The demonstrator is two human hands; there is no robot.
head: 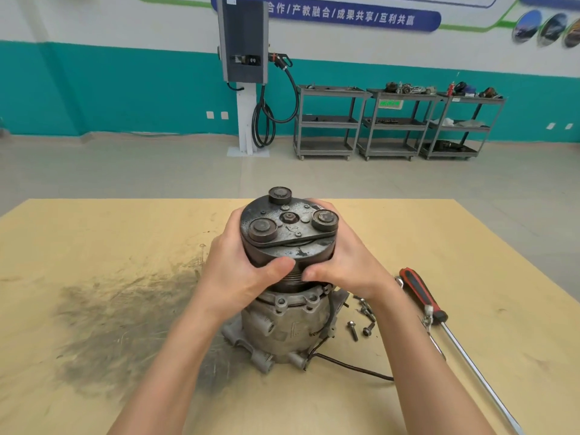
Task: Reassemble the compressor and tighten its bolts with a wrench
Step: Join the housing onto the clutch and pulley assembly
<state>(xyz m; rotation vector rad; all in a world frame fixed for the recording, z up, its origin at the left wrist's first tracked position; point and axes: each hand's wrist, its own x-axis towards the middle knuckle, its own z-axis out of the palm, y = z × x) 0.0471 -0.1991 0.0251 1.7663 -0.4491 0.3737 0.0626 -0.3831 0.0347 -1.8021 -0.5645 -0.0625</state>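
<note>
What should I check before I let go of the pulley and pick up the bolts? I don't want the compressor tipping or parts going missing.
1. Both hands on the pulley: ok. The left hand and right hand clasp the clutch pulley from either side.
2. Pulley fully seated: cannot tell. It looks slightly tilted, and the hands hide the joint.
3. Compressor body upright on the table: ok.
4. Loose bolts within reach: ok. They lie just right of the body; their count is unclear.
5. Tool ready: ok. A red-handled long tool lies to the right.
6. Wire clear of the bolts: ok. It trails toward the near side.
</note>
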